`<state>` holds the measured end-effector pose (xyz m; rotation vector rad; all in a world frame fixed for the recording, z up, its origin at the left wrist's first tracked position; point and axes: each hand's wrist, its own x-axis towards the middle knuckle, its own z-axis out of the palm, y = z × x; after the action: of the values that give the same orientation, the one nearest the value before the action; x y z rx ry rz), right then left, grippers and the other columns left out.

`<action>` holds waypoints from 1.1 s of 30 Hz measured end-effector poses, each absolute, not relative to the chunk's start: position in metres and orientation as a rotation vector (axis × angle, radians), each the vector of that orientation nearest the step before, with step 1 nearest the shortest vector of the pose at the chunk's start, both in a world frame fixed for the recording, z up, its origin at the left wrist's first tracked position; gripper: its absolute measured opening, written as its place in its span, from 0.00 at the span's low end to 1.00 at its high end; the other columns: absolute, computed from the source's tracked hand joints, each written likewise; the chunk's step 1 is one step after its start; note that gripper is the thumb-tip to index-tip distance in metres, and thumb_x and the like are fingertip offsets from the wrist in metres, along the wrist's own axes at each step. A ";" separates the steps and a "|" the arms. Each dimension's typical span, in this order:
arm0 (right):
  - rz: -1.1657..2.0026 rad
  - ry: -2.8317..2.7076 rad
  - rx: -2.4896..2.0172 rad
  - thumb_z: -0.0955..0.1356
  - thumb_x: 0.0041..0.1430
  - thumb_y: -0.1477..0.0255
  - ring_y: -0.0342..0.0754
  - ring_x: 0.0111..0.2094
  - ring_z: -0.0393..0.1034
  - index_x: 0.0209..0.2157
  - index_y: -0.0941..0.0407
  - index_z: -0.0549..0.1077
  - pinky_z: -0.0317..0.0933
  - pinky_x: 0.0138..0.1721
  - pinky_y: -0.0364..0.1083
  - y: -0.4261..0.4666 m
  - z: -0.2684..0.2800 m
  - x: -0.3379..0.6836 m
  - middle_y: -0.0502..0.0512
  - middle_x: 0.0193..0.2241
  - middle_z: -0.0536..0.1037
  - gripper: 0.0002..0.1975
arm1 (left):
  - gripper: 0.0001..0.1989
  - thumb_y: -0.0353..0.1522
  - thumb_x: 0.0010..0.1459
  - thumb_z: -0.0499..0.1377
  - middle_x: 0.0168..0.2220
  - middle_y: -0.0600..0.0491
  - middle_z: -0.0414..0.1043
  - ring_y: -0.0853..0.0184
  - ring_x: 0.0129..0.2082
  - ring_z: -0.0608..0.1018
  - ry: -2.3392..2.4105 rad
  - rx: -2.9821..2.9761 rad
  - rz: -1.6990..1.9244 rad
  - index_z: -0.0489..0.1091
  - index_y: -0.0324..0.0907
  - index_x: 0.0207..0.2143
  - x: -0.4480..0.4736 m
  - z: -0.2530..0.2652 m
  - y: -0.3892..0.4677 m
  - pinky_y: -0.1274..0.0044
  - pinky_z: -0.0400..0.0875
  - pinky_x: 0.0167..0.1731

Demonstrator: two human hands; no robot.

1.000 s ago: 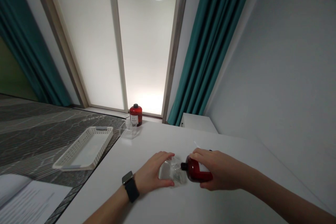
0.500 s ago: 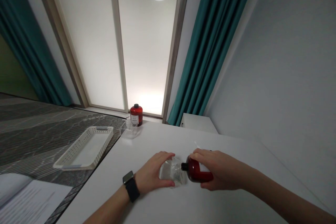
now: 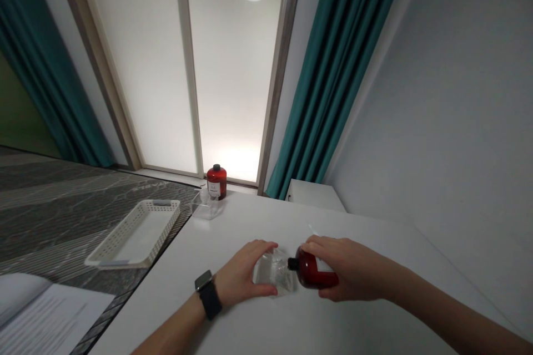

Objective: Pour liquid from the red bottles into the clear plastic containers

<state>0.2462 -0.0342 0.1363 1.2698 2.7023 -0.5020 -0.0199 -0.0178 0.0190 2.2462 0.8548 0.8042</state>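
My right hand (image 3: 345, 266) is wrapped round a dark red bottle (image 3: 310, 272) with a white label. The bottle is tipped on its side, its black uncapped-looking neck pointing left over a clear plastic container (image 3: 275, 272). Thumb and fingers of my left hand (image 3: 245, 274) curve round the left side of that container and hold it on the white table (image 3: 233, 327). Whether liquid leaves the bottle's neck is hard to make out.
A second red bottle (image 3: 217, 183) with a black cap stands upright at the table's far left corner, beside a clear box (image 3: 204, 212). A white perforated basket (image 3: 94, 258) and an open booklet (image 3: 54, 316) lie on the dark patterned surface at left. A white cabinet (image 3: 318, 195) stands behind the table.
Both hands, the bottle and the container keep their places. What shows inside the clear container looks slightly different.
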 end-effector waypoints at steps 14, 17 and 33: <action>-0.491 2.678 1.279 0.74 0.46 0.67 0.54 0.42 0.69 0.54 0.49 0.65 0.62 0.40 0.49 -0.036 0.140 0.244 0.54 0.47 0.72 0.32 | 0.38 0.41 0.48 0.70 0.54 0.45 0.68 0.55 0.52 0.71 0.836 2.242 0.819 0.60 0.44 0.58 -0.020 0.018 -0.017 0.63 0.65 0.55; -0.494 2.678 1.280 0.74 0.45 0.67 0.55 0.42 0.69 0.54 0.49 0.65 0.62 0.40 0.50 -0.036 0.141 0.243 0.54 0.47 0.73 0.32 | 0.37 0.42 0.49 0.70 0.54 0.45 0.68 0.54 0.53 0.71 0.835 2.235 0.815 0.60 0.44 0.59 -0.020 0.018 -0.018 0.63 0.65 0.55; -0.469 2.685 1.262 0.74 0.44 0.68 0.56 0.43 0.70 0.53 0.50 0.65 0.61 0.41 0.50 -0.036 0.142 0.242 0.56 0.47 0.73 0.32 | 0.37 0.38 0.48 0.71 0.54 0.46 0.68 0.55 0.53 0.71 0.861 2.241 0.802 0.60 0.44 0.58 -0.019 0.021 -0.019 0.63 0.65 0.55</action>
<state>0.2419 -0.0357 0.1422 1.2619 2.6847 -0.4693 -0.0188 -0.0187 0.0209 2.2409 0.8609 0.8017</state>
